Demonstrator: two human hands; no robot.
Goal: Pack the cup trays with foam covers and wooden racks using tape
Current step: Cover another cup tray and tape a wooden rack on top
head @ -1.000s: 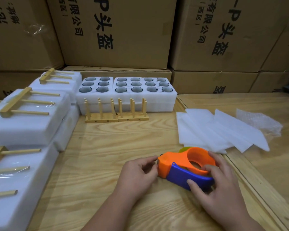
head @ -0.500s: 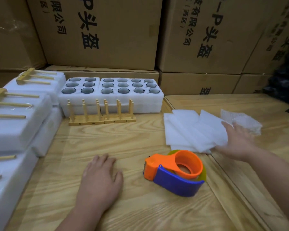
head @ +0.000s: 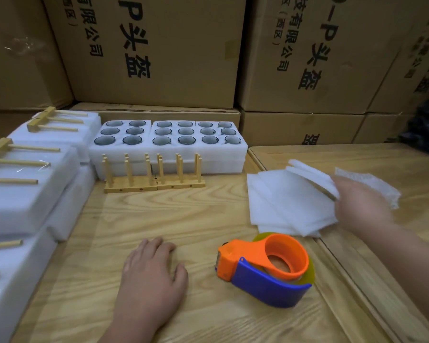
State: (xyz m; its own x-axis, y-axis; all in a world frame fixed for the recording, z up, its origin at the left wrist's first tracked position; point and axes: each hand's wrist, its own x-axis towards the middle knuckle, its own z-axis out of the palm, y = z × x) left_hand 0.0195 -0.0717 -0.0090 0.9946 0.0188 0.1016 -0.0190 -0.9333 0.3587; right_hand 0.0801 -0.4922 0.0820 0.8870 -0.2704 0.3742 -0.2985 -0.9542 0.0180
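Left of the right hand (head: pixel 359 204), which pinches one lifted foam cover (head: pixel 312 178), stand two wooden racks (head: pixel 154 174), pegs upright; left hand (head: pixel 151 276) rests flat.

White foam cup trays (head: pixel 169 147) hold grey-tinted glasses at the far side. Pale wooden racks (head: pixel 154 185) match the light-grained table (head: pixel 183 219). The tape dispenser (head: pixel 265 268) is orange and blue. White foam covers (head: pixel 282 201) lie right; brown cartons (head: pixel 159 45) carry black lettering.

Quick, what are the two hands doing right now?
Left hand: open, resting flat on the table, holding nothing.
Right hand: gripping a foam sheet, lifting its edge off the pile.
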